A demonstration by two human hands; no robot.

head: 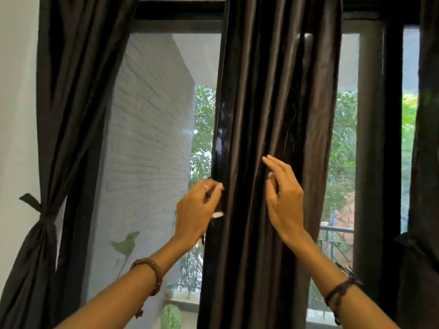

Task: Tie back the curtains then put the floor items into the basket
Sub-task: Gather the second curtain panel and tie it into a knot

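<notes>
Left curtain: hanging by the wall, already knotted back.
Left hand: pinching the middle curtain's left edge.
Right hand: touching the folds, fingers loosely spread.
Technique: gathering evenly before tying is looking wisest.
Room: window glass standing open either side.
</notes>
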